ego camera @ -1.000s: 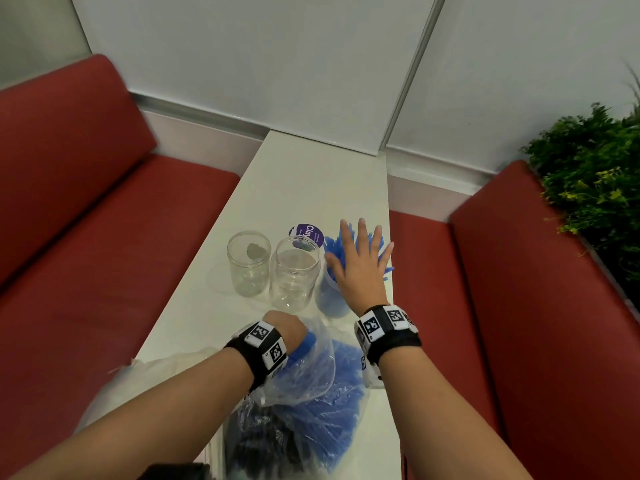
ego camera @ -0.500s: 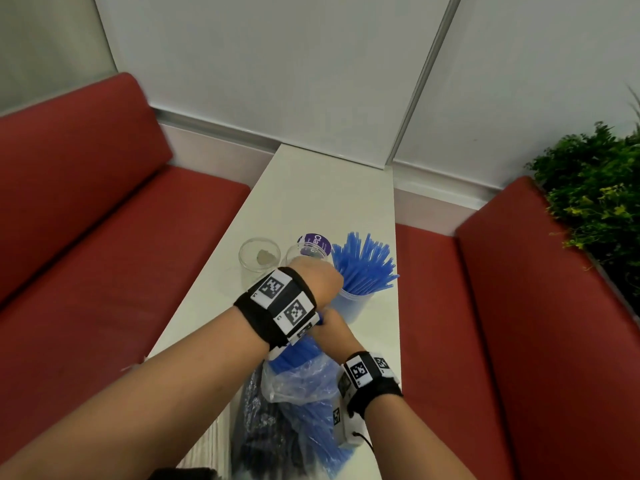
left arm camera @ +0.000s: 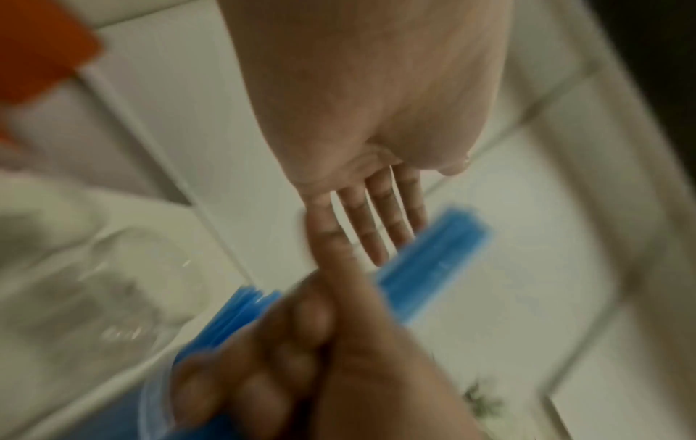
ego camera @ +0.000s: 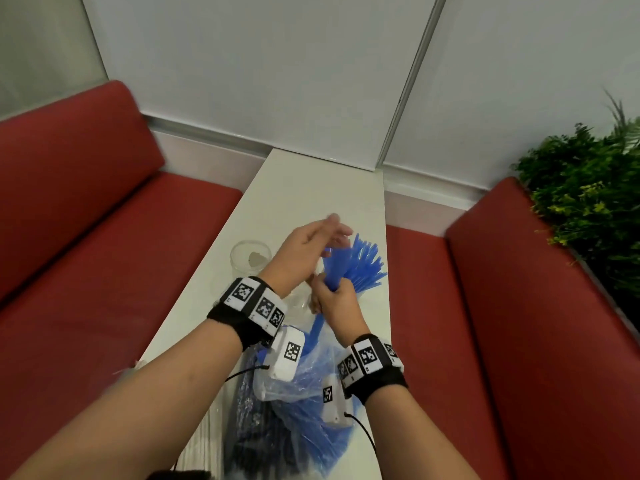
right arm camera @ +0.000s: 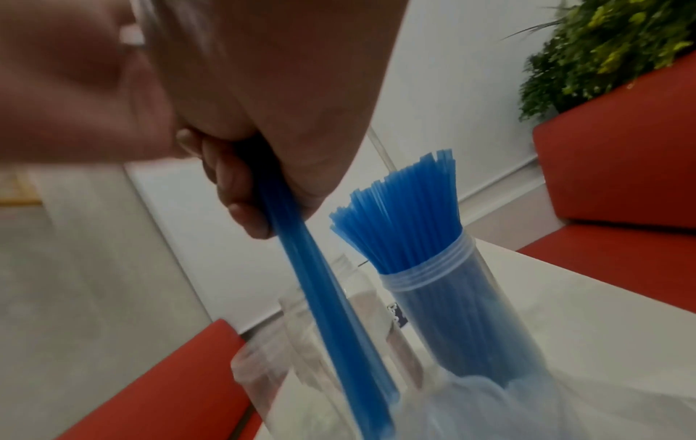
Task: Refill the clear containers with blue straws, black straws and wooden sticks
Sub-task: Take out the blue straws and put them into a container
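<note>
My right hand (ego camera: 330, 301) grips a bundle of blue straws (ego camera: 333, 268) that rises out of the clear plastic bag (ego camera: 304, 393); in the right wrist view its fingers (right arm camera: 241, 205) curl round the bundle (right arm camera: 312, 277). My left hand (ego camera: 320, 239) hovers flat, fingers straight, over the bundle's top end (left arm camera: 433, 262). Beside them, a clear container (right arm camera: 444, 312) packed with blue straws (ego camera: 369, 268) stands at the table's right edge. An empty clear container (ego camera: 251, 259) stands to the left. A middle container (ego camera: 300, 304) is mostly hidden behind my hands.
A bag of black straws (ego camera: 252, 431) lies left of the blue bag, with pale wooden sticks (ego camera: 204, 445) beside it. The narrow white table (ego camera: 311, 188) runs between two red benches (ego camera: 86, 271). A green plant (ego camera: 588, 209) stands at the far right.
My left hand has let go of the bundle and opened above it. My right hand has taken hold of the bundle and lifted it further out of the bag.
</note>
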A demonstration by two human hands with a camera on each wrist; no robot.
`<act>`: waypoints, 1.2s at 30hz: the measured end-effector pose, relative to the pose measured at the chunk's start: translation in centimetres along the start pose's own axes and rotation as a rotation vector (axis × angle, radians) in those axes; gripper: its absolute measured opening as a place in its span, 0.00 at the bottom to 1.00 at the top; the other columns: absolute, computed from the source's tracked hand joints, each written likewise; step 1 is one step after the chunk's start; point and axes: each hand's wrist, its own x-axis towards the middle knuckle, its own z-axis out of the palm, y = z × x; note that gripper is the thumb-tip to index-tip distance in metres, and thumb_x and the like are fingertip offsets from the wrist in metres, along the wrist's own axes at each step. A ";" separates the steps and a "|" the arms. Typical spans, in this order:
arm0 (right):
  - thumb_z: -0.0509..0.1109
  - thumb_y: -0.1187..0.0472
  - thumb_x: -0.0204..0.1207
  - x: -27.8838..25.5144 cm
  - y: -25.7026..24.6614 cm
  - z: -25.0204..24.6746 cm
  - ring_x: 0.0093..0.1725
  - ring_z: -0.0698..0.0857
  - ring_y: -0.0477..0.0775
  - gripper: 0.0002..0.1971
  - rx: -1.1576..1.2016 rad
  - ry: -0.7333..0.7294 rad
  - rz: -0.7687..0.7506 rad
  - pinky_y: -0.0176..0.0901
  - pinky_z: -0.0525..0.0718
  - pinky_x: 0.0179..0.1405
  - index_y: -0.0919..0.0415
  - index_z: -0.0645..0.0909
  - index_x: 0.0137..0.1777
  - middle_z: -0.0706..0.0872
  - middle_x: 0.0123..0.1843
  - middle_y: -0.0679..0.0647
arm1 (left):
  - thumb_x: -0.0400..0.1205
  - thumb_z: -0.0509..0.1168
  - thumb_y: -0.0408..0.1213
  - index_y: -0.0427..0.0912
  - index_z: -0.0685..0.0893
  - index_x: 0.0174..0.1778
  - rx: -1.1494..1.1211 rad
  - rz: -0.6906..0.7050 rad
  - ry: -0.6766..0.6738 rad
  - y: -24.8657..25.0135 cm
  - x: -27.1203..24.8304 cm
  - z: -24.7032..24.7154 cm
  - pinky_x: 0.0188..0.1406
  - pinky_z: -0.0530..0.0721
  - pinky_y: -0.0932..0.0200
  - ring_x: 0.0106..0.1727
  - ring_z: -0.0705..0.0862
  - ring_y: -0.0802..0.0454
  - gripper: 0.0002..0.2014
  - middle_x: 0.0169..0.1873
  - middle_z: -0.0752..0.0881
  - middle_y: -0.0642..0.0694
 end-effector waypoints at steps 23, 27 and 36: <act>0.78 0.41 0.76 3.1 -6.7 -4.7 0.26 0.71 0.50 0.25 0.207 0.079 -0.149 0.43 0.79 0.34 0.51 0.71 0.27 0.69 0.26 0.50 | 0.87 0.60 0.45 0.35 0.85 0.38 -0.055 -0.717 0.026 -12.1 -2.4 -0.2 0.21 0.72 0.62 0.24 0.75 0.51 0.19 0.31 0.83 0.41; 0.76 0.36 0.76 4.9 -7.2 -6.0 0.27 0.73 0.53 0.27 -0.056 0.171 -0.176 0.47 0.78 0.37 0.49 0.73 0.23 0.74 0.24 0.50 | 0.84 0.66 0.37 0.34 0.90 0.42 0.390 -0.596 -0.068 -14.8 -3.7 -1.1 0.44 0.82 0.58 0.39 0.84 0.49 0.11 0.41 0.89 0.39; 0.73 0.43 0.82 8.3 -6.5 -5.9 0.31 0.71 0.56 0.23 -0.190 0.241 -0.183 0.44 0.76 0.34 0.61 0.75 0.36 0.76 0.31 0.61 | 0.82 0.62 0.31 0.36 0.84 0.63 1.073 -0.343 -0.729 -15.8 -4.2 -0.3 0.69 0.75 0.49 0.66 0.81 0.40 0.14 0.64 0.83 0.38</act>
